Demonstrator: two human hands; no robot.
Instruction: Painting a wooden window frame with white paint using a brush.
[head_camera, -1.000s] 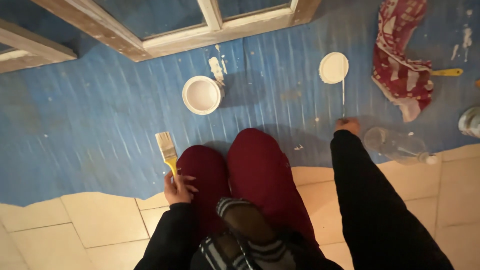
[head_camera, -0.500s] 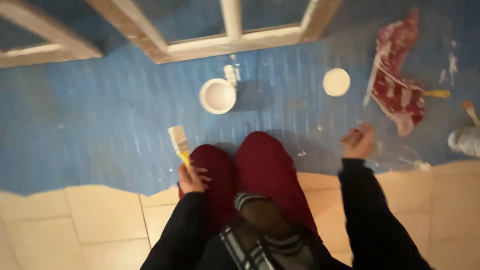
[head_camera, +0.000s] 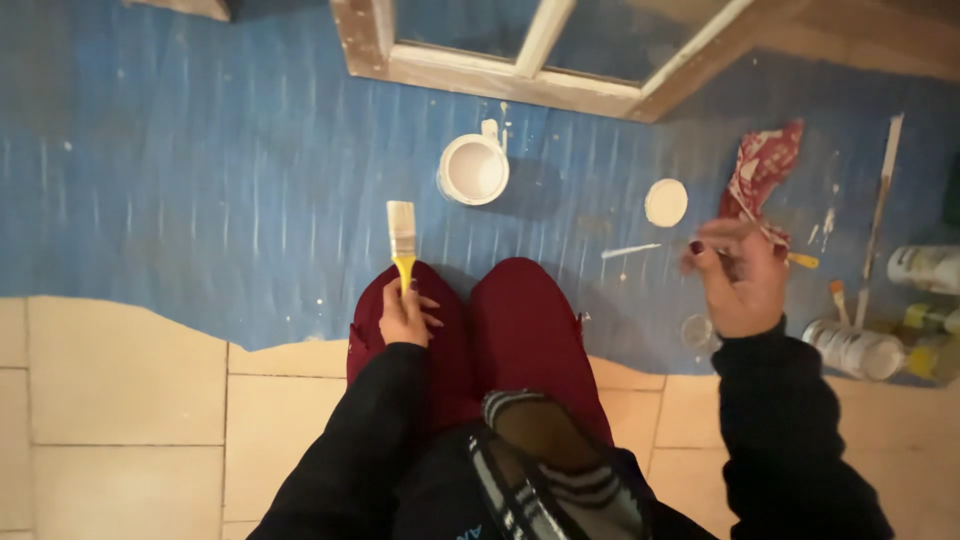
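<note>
Lifting off the blue floor covering (head_camera: 180, 200), the right hand (head_camera: 738, 278) now hangs in the air with palm turned up and fingers loosely curled; a second ago it pressed down near the round white lid (head_camera: 666, 202). Whether it pinches anything I cannot tell. The left hand (head_camera: 404, 318) has stayed on the left knee, closed around the yellow handle of the paintbrush (head_camera: 402, 245). The brush has swung from a leftward tilt to nearly upright in view: its long axis runs straight away from the person, pale bristles pointing toward the open white paint can (head_camera: 473, 168) and the window frame (head_camera: 520, 75). The bristles look flat, broad and whitish.
</note>
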